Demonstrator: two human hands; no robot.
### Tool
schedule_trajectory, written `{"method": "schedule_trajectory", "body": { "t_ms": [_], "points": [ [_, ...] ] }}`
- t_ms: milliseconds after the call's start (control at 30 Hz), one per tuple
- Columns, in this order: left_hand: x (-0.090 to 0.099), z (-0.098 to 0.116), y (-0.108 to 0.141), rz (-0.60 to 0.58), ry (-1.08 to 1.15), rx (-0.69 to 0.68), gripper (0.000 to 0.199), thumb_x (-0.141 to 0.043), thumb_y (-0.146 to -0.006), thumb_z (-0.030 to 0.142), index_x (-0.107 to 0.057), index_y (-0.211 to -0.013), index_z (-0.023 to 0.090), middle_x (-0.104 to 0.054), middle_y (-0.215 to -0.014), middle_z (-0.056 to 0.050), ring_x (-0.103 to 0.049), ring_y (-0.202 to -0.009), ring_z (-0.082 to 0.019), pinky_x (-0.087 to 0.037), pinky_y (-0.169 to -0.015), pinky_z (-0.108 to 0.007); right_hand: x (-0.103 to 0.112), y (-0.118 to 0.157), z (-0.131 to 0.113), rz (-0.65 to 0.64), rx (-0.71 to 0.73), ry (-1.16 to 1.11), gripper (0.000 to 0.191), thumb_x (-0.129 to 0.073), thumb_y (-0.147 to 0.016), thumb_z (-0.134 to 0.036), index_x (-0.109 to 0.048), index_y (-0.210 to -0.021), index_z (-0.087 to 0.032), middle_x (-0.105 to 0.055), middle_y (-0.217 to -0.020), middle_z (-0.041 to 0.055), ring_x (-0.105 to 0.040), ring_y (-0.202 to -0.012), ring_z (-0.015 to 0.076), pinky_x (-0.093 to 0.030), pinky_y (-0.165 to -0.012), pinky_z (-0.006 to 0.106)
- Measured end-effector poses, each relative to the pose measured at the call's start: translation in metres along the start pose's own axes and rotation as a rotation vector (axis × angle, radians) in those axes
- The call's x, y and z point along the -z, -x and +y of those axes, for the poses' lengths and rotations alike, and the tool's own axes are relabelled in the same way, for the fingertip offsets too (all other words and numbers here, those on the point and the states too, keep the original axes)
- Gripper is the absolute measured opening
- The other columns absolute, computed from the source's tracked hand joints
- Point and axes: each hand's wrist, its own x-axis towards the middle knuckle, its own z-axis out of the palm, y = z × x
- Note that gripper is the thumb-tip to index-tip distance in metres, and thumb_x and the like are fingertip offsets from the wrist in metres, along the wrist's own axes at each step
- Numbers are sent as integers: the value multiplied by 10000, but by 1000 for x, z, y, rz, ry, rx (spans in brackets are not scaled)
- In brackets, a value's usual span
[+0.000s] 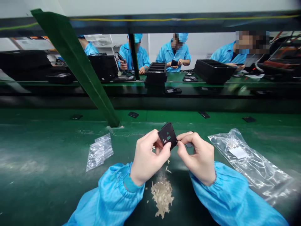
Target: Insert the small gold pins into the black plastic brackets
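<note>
My left hand (149, 155) grips a thin black plastic plate (167, 134) with small square cutouts, held tilted above the bench, thumb on its lower edge. My right hand (197, 153) has thumb and forefinger pinched together at the plate's right corner. What lies between those fingertips is too small to make out. Behind the right fingers another dark flat part (189, 145) shows in part, mostly hidden. Below, between my forearms, lies a loose pile of small pale translucent strips (162, 195), with a few strips scattered near it.
Clear plastic bags lie left (100, 150) and right (249, 163) on the green bench (47, 188). Several flat black parts (133, 115) rest along its far side. A slanted green post (87, 75) stands ahead. Beyond, people in blue work beside black bins (213, 71).
</note>
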Motion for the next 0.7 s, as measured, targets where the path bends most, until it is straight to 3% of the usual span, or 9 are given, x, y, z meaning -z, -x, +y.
{"method": "schedule_trajectory", "body": {
  "t_ms": [367, 700],
  "points": [
    [8, 3, -4, -8, -29, -68, 191, -576, -741, 124, -443, -610, 162, -397, -595, 52, -347, -488, -46, -290, -433, -186, 11, -8, -3, -198, -98, -199, 117, -540, -799, -92, -506, -740, -187, -608, -758, 12, -577, -682, 113, -473, -624, 226],
    [11, 3, -8, -11, -34, -121, 96, -591, -723, 83, -539, -690, 158, -468, -618, 45, -388, -505, -44, -325, -447, -168, 13, -10, 0, -275, -113, -205, 110, -552, -806, -98, -516, -756, -189, -601, -771, 13, -570, -710, 121, -452, -640, 232]
  ]
}}
